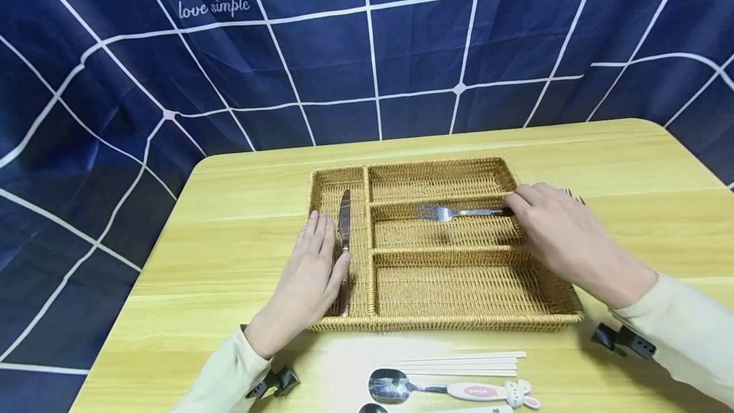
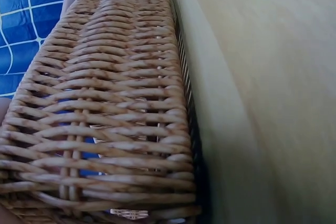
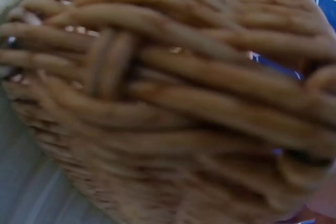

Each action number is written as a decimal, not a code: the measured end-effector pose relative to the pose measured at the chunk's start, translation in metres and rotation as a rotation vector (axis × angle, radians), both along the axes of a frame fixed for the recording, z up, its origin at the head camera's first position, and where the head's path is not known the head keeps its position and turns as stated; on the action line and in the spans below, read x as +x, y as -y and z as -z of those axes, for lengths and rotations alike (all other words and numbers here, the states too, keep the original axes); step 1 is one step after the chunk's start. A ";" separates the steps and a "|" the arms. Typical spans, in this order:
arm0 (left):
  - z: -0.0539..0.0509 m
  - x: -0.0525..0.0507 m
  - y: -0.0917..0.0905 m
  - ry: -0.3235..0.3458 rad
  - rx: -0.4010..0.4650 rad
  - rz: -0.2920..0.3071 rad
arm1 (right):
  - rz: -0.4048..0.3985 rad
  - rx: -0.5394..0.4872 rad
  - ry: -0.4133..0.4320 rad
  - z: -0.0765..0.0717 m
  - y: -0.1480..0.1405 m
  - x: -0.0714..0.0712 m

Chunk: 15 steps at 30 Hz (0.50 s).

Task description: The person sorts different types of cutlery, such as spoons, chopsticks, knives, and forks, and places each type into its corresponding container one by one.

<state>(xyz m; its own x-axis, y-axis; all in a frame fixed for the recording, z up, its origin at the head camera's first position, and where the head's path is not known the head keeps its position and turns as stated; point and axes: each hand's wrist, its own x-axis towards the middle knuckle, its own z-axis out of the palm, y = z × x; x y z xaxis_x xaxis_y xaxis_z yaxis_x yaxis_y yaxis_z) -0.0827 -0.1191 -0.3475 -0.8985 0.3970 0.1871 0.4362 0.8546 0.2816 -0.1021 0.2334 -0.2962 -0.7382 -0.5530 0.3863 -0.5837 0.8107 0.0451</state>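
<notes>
1. The fork [image 1: 470, 212] lies level over the middle right-hand compartment [image 1: 413, 234] of the wicker tray [image 1: 447, 322], tines pointing left.
2. The right hand [image 1: 568, 231], arched over the tray's right rim, grips the dark end of the fork's handle.
3. Held only by that end, the fork could tip or slip if the fingers loosen, and might come to rest crooked, or across a divider into a neighbouring compartment.
4. The left hand [image 1: 306, 279] lies along the tray's left rim with fingers straight. Its thumb crosses above the knife [image 1: 344, 228]; from this angle, I can't say whether they touch.
5. A sideways sweep of that thumb could turn the knife askew, and a hard push on either rim could slide the tray over the desk [image 1: 212, 228].
6. The long left compartment [image 1: 358, 285] contains the knife, lying lengthwise, blade away from the person. The far [image 1: 430, 190] and near [image 1: 453, 289] right-hand compartments show their woven bottoms.
7. In front of the tray lie pale chopsticks [image 1: 493, 362], a spoon [image 1: 459, 390] with a rabbit-ended handle, and a second spoon [image 1: 373, 408], cut off by the frame.
8. Behind the desk hangs a blue cloth [image 1: 321, 62] with white lines.
</notes>
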 end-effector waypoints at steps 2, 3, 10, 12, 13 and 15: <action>0.001 -0.001 0.001 0.000 0.002 -0.002 | -0.013 0.008 0.007 0.000 0.004 -0.001; 0.001 -0.001 0.001 -0.002 0.004 -0.003 | -0.020 0.011 0.009 0.000 0.006 -0.001; 0.003 -0.002 0.001 -0.010 -0.014 -0.002 | -0.062 0.026 0.024 0.000 0.018 -0.003; 0.003 -0.002 0.001 -0.010 -0.015 -0.002 | -0.069 0.030 0.027 0.000 0.020 -0.003; 0.003 -0.001 0.001 -0.011 -0.015 -0.002 | -0.071 0.031 0.026 0.000 0.021 -0.004; 0.004 -0.001 0.001 -0.014 -0.013 -0.003 | -0.076 0.035 0.020 0.000 0.022 -0.004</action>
